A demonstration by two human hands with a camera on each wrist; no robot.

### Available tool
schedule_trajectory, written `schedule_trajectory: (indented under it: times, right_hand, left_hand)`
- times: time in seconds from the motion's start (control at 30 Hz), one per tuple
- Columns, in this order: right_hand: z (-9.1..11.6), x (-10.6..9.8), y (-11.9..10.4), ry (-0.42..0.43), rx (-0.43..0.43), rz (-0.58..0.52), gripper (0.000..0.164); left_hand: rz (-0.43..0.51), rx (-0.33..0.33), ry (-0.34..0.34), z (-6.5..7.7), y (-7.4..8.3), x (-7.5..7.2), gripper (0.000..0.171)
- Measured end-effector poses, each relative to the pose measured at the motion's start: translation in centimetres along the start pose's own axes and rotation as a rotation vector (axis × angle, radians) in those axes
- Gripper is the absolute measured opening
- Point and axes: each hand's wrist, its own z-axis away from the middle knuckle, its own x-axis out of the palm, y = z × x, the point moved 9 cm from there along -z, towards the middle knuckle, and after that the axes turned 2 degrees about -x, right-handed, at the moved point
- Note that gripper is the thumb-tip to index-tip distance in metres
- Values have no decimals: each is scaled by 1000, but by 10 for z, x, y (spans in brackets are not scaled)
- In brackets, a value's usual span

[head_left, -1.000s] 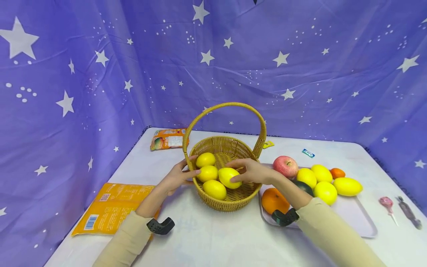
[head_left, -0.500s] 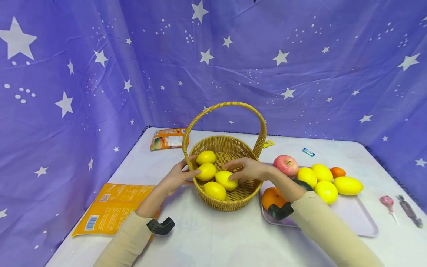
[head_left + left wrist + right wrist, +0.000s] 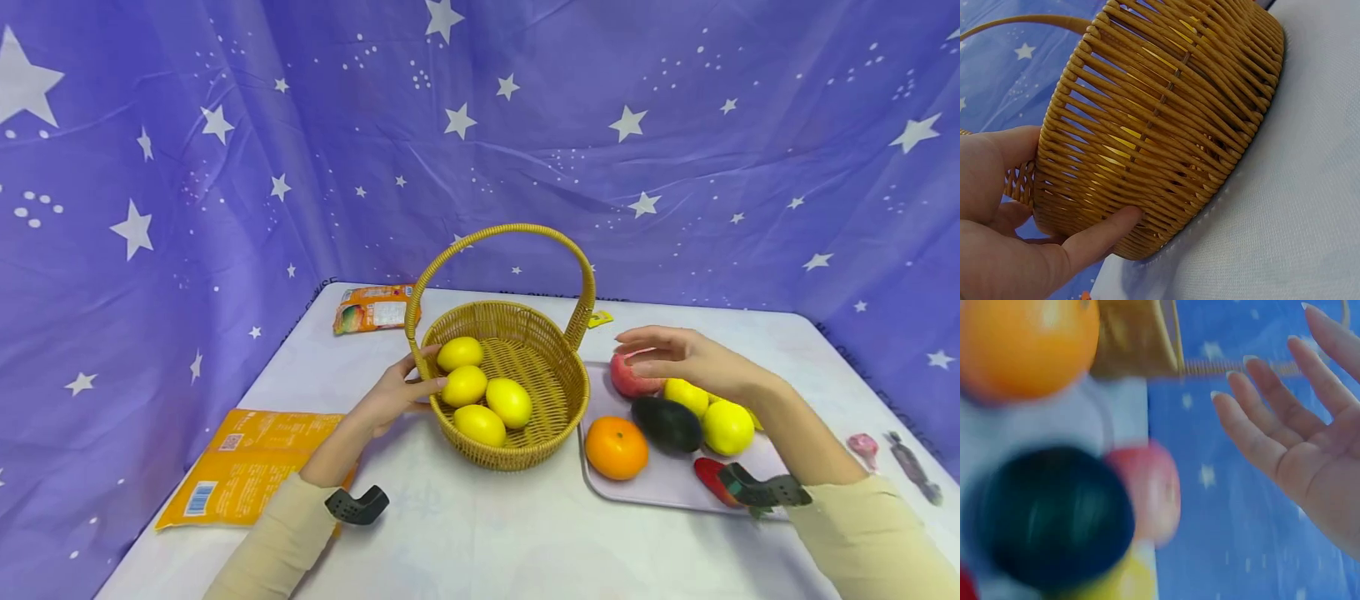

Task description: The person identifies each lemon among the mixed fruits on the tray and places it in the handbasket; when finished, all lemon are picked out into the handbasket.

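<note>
Left hand (image 3: 393,396): fingers curled over the left rim of the round golden-brown woven basket (image 3: 498,457), gripping it.
Right hand (image 3: 693,360): fingers loosely spread, holding nothing, raised over the pale pink tray (image 3: 660,494) near the round red apple (image 3: 627,379).
Basket: standing on the white table (image 3: 480,542).
Four oval yellow lemons (image 3: 509,402): grouped in the basket's left part.
Tray: right of the basket, bearing the apple, a round orange fruit (image 3: 617,447) and a dark green oval fruit (image 3: 667,425).
</note>
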Motion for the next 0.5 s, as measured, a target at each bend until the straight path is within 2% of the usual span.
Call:
schedule_trajectory:
  times: [0.13,0.27,0.5]
  right_hand:
    - [39,-29,25,98,14,19,43]
    - [70,-49,53,177,16,67,42]
    - [107,-62,92,263,62,103,44]
  left_hand:
    - [-5,1,-6,0,0,0,67]
    - [-9,-6,1,1,-1,0,66]
    - [-22,-1,1,1,0,1,66]
